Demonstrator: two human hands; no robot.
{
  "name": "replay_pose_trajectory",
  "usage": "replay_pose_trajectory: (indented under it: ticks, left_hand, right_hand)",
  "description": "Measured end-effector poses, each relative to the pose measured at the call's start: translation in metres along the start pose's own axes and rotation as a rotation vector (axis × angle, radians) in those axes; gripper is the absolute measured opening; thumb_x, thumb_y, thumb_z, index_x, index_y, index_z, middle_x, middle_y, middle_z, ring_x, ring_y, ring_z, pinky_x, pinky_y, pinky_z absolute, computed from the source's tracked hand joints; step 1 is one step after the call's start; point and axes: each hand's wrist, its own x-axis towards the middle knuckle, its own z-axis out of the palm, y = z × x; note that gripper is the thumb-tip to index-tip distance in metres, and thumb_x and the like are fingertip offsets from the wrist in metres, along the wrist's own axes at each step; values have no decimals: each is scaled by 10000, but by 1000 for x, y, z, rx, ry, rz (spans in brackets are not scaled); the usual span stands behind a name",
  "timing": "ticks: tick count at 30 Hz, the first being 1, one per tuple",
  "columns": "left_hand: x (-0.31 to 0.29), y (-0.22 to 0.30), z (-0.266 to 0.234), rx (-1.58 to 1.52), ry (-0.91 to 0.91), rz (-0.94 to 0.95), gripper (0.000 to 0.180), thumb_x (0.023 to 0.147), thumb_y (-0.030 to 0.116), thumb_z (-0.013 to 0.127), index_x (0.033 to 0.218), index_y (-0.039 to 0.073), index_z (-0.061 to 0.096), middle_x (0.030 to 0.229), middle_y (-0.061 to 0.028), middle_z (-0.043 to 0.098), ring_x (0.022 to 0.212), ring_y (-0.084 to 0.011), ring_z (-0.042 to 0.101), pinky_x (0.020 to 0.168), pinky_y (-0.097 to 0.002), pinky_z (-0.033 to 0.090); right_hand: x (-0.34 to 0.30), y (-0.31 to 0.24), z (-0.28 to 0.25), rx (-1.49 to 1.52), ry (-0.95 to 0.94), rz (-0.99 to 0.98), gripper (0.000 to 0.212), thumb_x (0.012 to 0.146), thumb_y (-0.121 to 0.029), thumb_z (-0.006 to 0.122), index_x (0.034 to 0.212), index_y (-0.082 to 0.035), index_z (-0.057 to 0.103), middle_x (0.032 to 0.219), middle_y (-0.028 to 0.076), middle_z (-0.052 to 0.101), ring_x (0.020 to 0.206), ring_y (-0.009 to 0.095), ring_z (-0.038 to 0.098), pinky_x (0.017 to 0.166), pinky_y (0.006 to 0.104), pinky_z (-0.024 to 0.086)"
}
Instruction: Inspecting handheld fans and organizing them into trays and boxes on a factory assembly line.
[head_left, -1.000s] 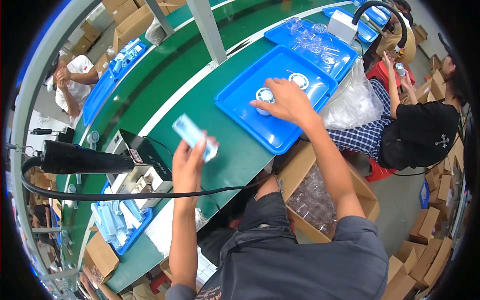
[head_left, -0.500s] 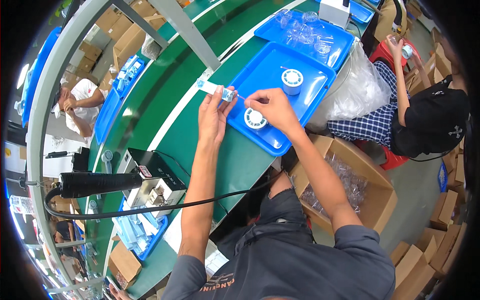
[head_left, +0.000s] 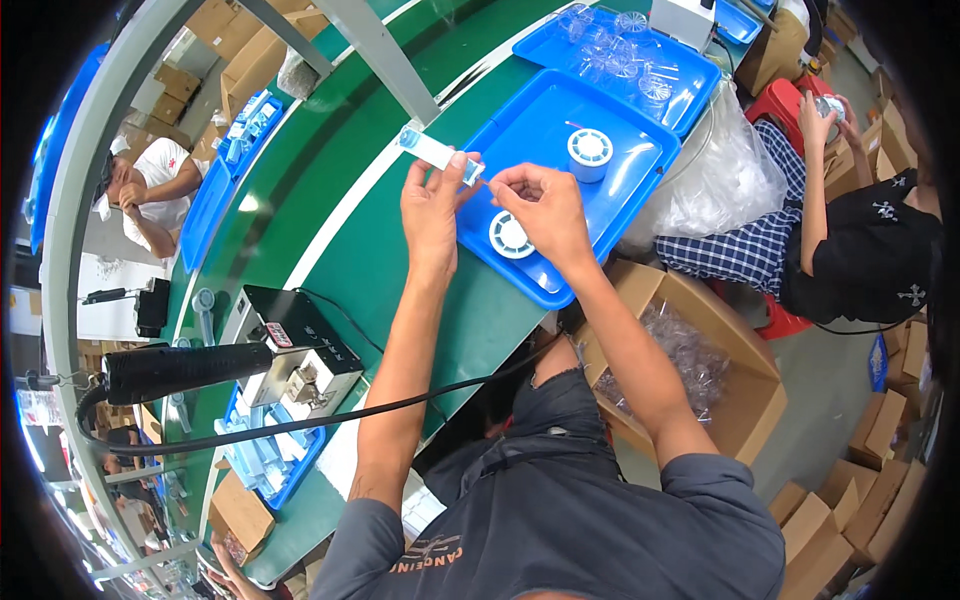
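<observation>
Our left hand [head_left: 430,225] pinches the blue-and-white part [head_left: 432,151] between thumb and fingers, over the table [head_left: 465,310] at the blue tray's [head_left: 548,108] left side. Our right hand's [head_left: 550,210] fingers are pressed together just off its near end; whatever they may grip is too small to tell. A hard tug there could twist the part out of its light pinch. Dropping our right wrist might knock the near round piece [head_left: 511,235]. The tray's corner sits close to the table's front edge; bare table lies left, toward the machine [head_left: 335,380].
</observation>
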Motion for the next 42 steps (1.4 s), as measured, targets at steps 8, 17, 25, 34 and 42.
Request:
replay_pose_trajectory:
  ticks: [8,17,25,34,42]
  left_hand:
    - [-20,-5,9,83,-48,91,373,905,124,753,1163,-27,530,1081,-165,692,1028,-180,663,860,-290,539]
    - [-46,-13,14,302,-305,150,397,885,47,735,1230,-17,548,1110,-122,699,1011,-179,673,901,-326,537]
    - [-73,-19,26,963,-276,147,827,645,322,900,1280,-22,495,1119,-233,620,1067,-391,627,916,-427,513]
    - [-69,-20,16,727,-391,264,655,684,160,837,1246,0,542,1139,-205,653,1028,-355,663,868,-399,526]
    - [-76,-21,15,650,-368,214,608,687,123,880,1226,36,612,1089,-120,703,1031,-209,673,926,-346,508]
  right_hand:
    - [-18,8,-9,81,-18,26,128,910,-93,696,915,35,701,789,45,713,711,79,651,647,237,519]
    - [-13,-22,-45,-178,-181,-201,382,863,-217,766,1167,-17,650,1058,83,611,787,125,573,686,278,519]
    - [2,-40,-77,-284,-470,-96,326,857,-66,771,1131,3,608,943,10,641,848,54,607,701,236,524]
    - [-12,-44,-93,-383,-537,-313,428,808,-136,788,1192,-39,625,944,128,715,892,239,727,791,347,578]
    - [-10,-45,-96,-424,-557,-345,418,787,-137,805,1155,-20,644,927,128,709,847,231,725,754,320,562]
